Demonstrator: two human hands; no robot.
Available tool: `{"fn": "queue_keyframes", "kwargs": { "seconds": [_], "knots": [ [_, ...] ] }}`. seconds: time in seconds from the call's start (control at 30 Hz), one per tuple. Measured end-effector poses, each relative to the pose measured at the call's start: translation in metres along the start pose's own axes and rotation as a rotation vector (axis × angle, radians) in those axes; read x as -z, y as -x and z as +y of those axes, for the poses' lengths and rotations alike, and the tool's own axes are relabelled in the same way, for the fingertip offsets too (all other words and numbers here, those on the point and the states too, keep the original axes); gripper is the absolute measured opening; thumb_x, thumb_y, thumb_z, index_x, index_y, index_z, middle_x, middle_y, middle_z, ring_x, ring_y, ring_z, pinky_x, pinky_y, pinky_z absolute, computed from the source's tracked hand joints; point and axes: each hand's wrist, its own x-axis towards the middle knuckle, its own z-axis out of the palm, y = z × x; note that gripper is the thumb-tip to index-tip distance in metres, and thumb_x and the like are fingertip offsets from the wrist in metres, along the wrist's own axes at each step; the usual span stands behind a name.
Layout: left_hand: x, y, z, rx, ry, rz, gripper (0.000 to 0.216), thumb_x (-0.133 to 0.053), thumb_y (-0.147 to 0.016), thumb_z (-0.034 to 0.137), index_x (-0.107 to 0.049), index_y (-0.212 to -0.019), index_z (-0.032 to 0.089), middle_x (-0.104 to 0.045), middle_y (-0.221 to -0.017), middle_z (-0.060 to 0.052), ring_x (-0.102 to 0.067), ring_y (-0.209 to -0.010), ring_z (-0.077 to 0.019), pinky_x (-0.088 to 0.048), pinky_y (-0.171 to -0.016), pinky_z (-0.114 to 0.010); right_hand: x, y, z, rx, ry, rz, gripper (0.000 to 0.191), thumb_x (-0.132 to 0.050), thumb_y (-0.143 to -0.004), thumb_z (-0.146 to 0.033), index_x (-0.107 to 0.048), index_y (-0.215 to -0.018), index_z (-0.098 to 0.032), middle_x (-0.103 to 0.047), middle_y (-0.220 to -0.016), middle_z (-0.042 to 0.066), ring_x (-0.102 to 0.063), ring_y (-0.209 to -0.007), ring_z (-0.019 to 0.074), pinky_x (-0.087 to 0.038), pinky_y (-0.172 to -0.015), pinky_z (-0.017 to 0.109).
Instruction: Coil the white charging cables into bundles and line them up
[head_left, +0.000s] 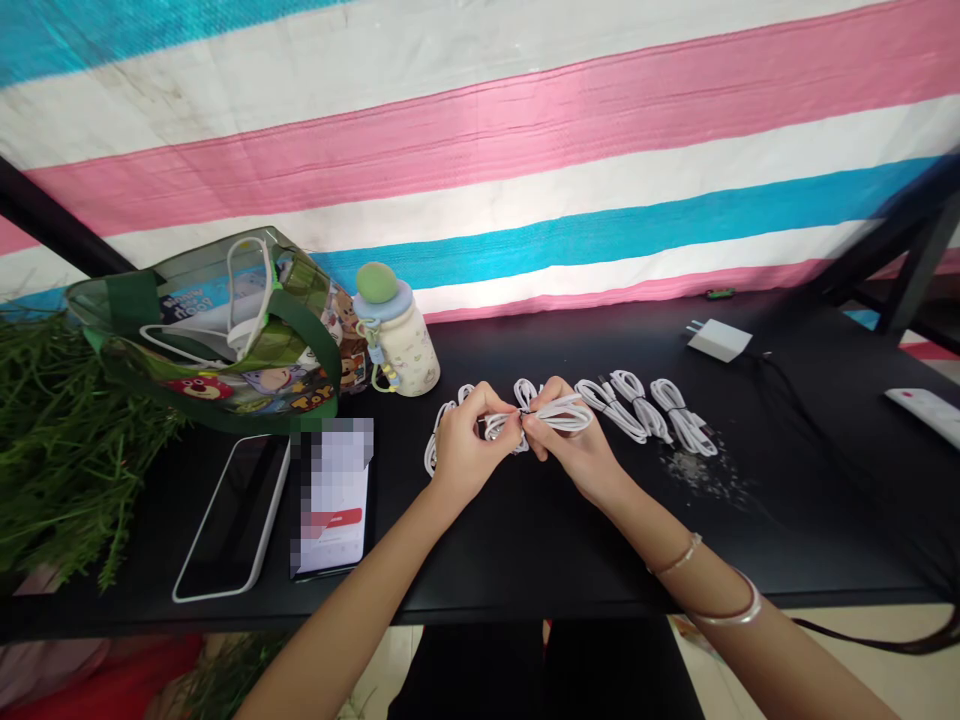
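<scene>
The left hand (469, 440) and the right hand (570, 440) were both grasping one bundle of white cable (555, 415) in the middle of the counter (525, 560). The hands were closed and held up a little over the counter. Their fingertips (517, 420) pinched the bundle near a small dark tie (525, 411). The cable was thin and white, and it was folded into long loops.

Three more white bundles (641, 408) lay in a row just right of the hands. More white loops (439, 440) lay under and beside the left hand, but it was hard to tell how many bundles they made. Grey specks (701, 470) lay near the last bundle.

Farther right, there was one white plug (718, 340) with a black cord (787, 400), and one white remote (924, 415) at the edge of the view. To the left, there were two phones, one with a white rim (232, 518) and one with a blurred screen (332, 500). Behind them sat one clear green bag (202, 330) and one bottle (396, 350) with a green top. A green plant (67, 440) was at the far left. A striped cloth (480, 150) hung behind the counter. The right arm wore two bangles (679, 553).
</scene>
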Motion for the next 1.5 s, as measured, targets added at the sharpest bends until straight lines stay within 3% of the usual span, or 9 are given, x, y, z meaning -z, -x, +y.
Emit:
{"fn": "queue_keyframes", "kwargs": {
  "seconds": [0.23,0.47,0.73,0.9,1.5],
  "knots": [
    [-0.0003,0.0000,0.0007,-0.003,0.044,-0.008,0.012,-0.057,-0.070,0.018,-0.049,-0.061,0.020,-0.056,-0.057,0.005,-0.044,-0.047,-0.0079,-0.030,-0.046,-0.020,0.0008,-0.0005,-0.0008,0.026,0.015,0.000,0.040,-0.068,-0.073,-0.055,-0.043,-0.071,-0.023,-0.044,-0.044,-0.010,-0.039,-0.037,0.0077,-0.033,-0.042,0.023],
    [0.0003,-0.0002,0.0019,0.030,0.027,-0.039,0.002,-0.057,-0.073,0.021,-0.057,-0.071,0.020,-0.063,-0.067,0.003,-0.047,-0.049,-0.0082,-0.033,-0.047,-0.020,0.0009,-0.0013,-0.0010,0.037,0.046,0.019,0.041,-0.069,-0.071,-0.055,-0.043,-0.070,-0.023,-0.044,-0.044,-0.010,-0.039,-0.036,0.0080,-0.032,-0.040,0.023],
    [0.0007,0.0001,-0.0004,-0.045,0.006,-0.055,0.009,-0.056,-0.077,0.020,-0.066,-0.077,0.021,-0.062,-0.066,0.001,-0.052,-0.056,-0.0111,-0.038,-0.050,-0.020,0.0019,-0.0020,-0.0017,0.047,0.062,0.022,0.044,-0.067,-0.070,-0.060,-0.042,-0.070,-0.024,-0.044,-0.043,-0.010,-0.039,-0.035,0.0079,-0.032,-0.038,0.022],
    [0.0007,-0.0002,-0.0007,-0.069,0.047,-0.060,0.011,-0.056,-0.078,0.017,-0.067,-0.077,0.020,-0.068,-0.075,0.000,-0.050,-0.053,-0.0097,-0.037,-0.049,-0.021,0.0027,-0.0031,-0.0007,0.052,0.051,0.019,0.044,-0.068,-0.069,-0.058,-0.042,-0.071,-0.024,-0.042,-0.043,-0.011,-0.038,-0.034,0.0069,-0.030,-0.036,0.020],
    [-0.0015,-0.0016,-0.0048,-0.090,0.107,-0.056,0.012,-0.055,-0.078,0.021,-0.067,-0.076,0.018,-0.068,-0.073,0.000,-0.046,-0.051,-0.0080,-0.035,-0.048,-0.019,0.0038,-0.0036,0.0006,0.120,0.120,0.062,0.040,-0.071,-0.070,-0.049,-0.040,-0.076,-0.024,-0.044,-0.057,-0.010,-0.038,-0.036,0.0048,-0.033,-0.036,0.020]
  ]
}}
